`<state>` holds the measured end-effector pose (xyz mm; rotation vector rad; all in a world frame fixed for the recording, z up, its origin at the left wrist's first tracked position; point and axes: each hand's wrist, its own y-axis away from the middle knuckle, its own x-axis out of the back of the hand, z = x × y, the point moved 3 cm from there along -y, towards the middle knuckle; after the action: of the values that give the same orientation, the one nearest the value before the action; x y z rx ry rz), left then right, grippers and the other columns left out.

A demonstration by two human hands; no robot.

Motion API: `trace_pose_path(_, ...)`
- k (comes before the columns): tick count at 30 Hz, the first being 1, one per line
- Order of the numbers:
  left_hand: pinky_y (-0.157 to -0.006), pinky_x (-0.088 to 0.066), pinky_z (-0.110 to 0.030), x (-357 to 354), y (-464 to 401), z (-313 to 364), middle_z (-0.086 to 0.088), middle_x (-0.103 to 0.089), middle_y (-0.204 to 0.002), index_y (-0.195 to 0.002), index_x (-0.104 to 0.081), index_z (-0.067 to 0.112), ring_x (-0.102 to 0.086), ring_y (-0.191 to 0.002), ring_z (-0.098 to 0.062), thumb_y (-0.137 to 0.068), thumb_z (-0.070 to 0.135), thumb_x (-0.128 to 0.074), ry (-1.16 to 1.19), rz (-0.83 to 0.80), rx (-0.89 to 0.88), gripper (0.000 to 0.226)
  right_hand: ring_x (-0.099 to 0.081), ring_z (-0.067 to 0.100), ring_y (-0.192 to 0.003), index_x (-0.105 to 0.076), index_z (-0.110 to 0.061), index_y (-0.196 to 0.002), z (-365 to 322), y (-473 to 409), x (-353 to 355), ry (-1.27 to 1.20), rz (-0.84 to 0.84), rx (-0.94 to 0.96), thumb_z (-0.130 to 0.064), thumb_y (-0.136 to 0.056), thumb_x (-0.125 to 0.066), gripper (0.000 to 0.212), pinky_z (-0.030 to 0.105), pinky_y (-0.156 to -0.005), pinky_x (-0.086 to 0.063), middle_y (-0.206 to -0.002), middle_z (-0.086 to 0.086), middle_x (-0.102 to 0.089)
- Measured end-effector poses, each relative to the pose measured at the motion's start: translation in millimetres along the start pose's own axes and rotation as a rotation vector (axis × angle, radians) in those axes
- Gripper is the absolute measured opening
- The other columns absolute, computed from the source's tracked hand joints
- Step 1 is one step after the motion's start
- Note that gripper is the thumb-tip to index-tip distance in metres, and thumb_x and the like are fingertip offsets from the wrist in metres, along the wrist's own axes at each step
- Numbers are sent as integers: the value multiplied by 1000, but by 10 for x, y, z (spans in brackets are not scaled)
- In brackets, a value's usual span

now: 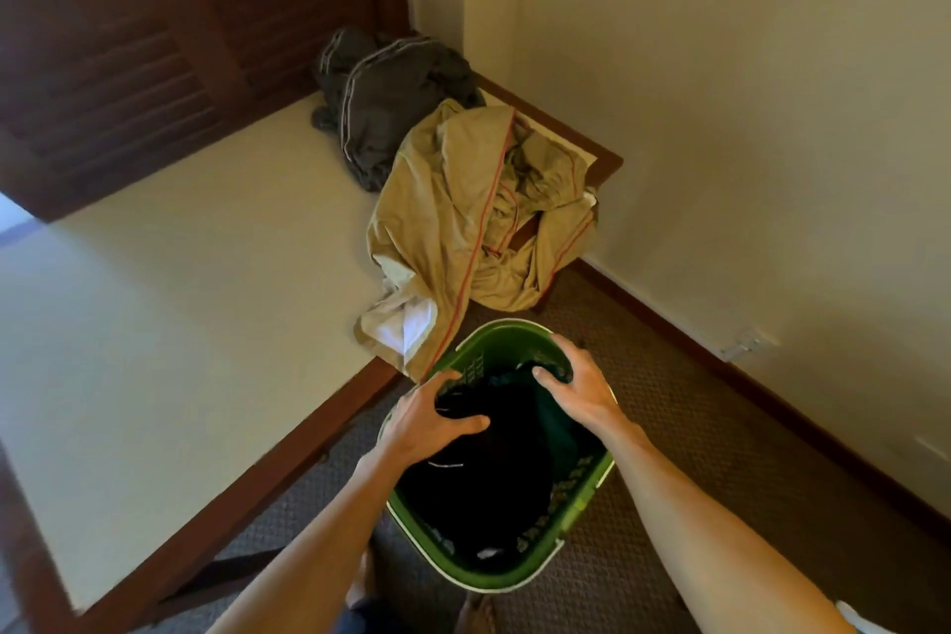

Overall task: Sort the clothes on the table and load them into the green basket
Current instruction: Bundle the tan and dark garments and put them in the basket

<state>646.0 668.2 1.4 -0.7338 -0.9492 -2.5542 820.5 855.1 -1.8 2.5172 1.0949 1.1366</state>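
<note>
The green basket (502, 342) stands on the carpet beside the table's near corner. Dark clothes (489, 469) fill its inside. My left hand (429, 420) and my right hand (576, 384) both reach into the basket, fingers curled on the dark garment at its far end. On the cream-topped table (180, 299) lies a tan garment with red piping (463, 221), draped over the right edge and hanging toward the basket. Behind it, in the corner, sits a crumpled grey garment with striped seams (381, 103).
The table has a dark wooden rim (309, 438) and stands against a wooden headboard-like panel (154, 41) and a cream wall (746, 93). Brown carpet (694, 427) surrounds the basket. A wall socket (743, 342) sits low at the skirting. My feet show below the basket.
</note>
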Motion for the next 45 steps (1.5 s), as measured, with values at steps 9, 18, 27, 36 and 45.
trace_pose_path(9,-89,-57,-39,1416,-272,584,17,-72,-107,-114,-65,46,-68,-101,-11,-56,92,-64,-14,244,-164,74,-33,21,-146,-37,-30,-153,-1353,-510,288,-6,116,168,-48,-93,-66,69,32,-109,-31,-158,3,-36)
trace_pose_path(18,-106,-45,-46,3096,-1373,671,-2,-52,-144,-135,-51,45,-47,-135,-27,-61,84,-71,-112,225,-231,86,-29,28,-146,-19,-39,-156,-2490,-1512,231,-72,125,99,-74,-69,-75,109,49,-115,-31,-161,-2,-26)
trace_pose_path(27,-117,-35,-55,3683,-2881,647,-10,-30,-162,-151,-28,51,-33,-147,-37,-56,92,-66,-82,144,-121,110,7,32,-154,25,-41,-151,-2669,-2531,-235,195,118,-35,-98,-36,-66,157,53,-124,-7,-167,-2,13)
trace_pose_path(36,-122,-28,-45,3334,-3932,745,-20,5,-164,-160,-15,42,-18,-151,-44,-77,63,-78,50,92,-82,106,14,40,-152,24,-23,-156,-2726,-3309,-582,376,-46,-77,-75,-64,-76,145,54,-124,-4,-165,10,24)
trace_pose_path(45,-89,-46,-30,3423,-3961,576,-16,-57,-125,-116,-55,18,-58,-114,-34,-88,14,-76,66,218,-130,35,-13,41,-151,-9,-33,-159,-2790,-3577,-634,392,58,10,-48,-94,-59,83,58,-121,-19,-167,2,-8)
